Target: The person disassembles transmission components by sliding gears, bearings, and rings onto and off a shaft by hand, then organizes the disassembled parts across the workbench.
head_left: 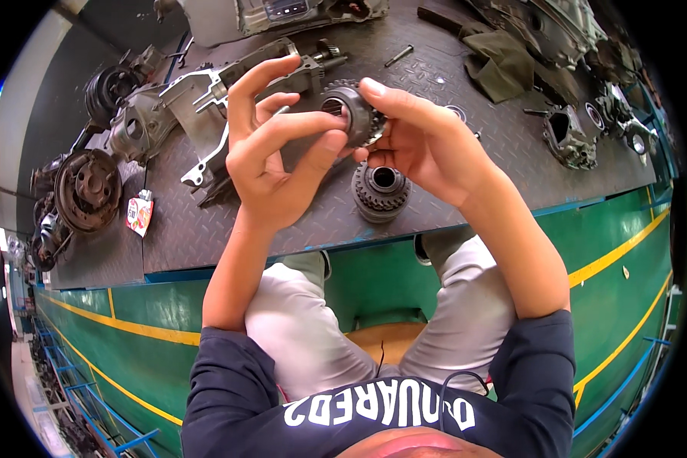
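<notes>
From the head camera, the only view I have, I look down on both forearms raised over a dark tread-plate desk (pixel 466 99). My left hand (pixel 278 153) and right hand (pixel 412 141) meet on one toothed metal gear (pixel 353 114), held in the air above the desk and touching nothing else. The left hand pinches its near rim between thumb and forefinger, with the other fingers (pixel 244 84) standing up loose. The right hand is closed around the far side, forefinger over the top and thumb beneath.

Directly below the held part, a second gear (pixel 381 191) stands on the desk near its front edge. Behind the hands lies a grey cast housing (pixel 206 103) with a short shaft at its end. To the left sit a round drum-like part (pixel 88 189) and a small red-and-white packet (pixel 139 214). An olive rag (pixel 504 65) and another small casting (pixel 571 139) lie to the right.

My worry is the hold. The gear looks heavy and perhaps oily, and the left hand has it only by the fingertips. If that pinch slips while the part is turned, I judge it would fall onto the second gear below and could chip teeth on both. It might also roll off the front edge onto my knees.
</notes>
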Tool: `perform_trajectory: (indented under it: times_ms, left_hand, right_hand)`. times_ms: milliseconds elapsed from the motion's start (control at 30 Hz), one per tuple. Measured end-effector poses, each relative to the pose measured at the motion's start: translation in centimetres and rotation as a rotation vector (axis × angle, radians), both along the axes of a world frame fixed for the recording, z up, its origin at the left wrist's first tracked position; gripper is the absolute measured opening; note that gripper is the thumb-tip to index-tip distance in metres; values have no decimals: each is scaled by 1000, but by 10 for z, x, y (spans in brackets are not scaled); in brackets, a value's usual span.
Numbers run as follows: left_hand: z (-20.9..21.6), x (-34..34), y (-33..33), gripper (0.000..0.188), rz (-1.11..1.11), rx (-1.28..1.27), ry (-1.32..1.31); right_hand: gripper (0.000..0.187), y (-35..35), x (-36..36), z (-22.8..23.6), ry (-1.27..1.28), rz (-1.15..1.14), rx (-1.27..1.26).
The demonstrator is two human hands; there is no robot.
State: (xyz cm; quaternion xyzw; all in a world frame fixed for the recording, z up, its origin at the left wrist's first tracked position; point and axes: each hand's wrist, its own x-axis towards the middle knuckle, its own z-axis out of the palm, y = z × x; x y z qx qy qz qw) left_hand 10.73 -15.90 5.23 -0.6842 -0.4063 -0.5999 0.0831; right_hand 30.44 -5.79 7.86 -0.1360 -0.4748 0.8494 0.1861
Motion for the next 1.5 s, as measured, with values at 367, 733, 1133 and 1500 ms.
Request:
perform_trajectory:
  times_ms: [367,733,1133,1500]
  left_hand:
    - [8,6,-5,42,53,-67,-147]
    - [1,4,-7,40,-159,-453,-420]
    - [0,13,-1,37,119,-257,-49]
    - [-5,10,4,32,-294,-778,-650]
  right_hand:
    - [36,11,1,-16,79,101,-137]
    - [38,13,3,-17,154,81,-14]
    - [33,41,13,-31,22,-4,509]
    - [43,51,34,-29,-123,-63,547]
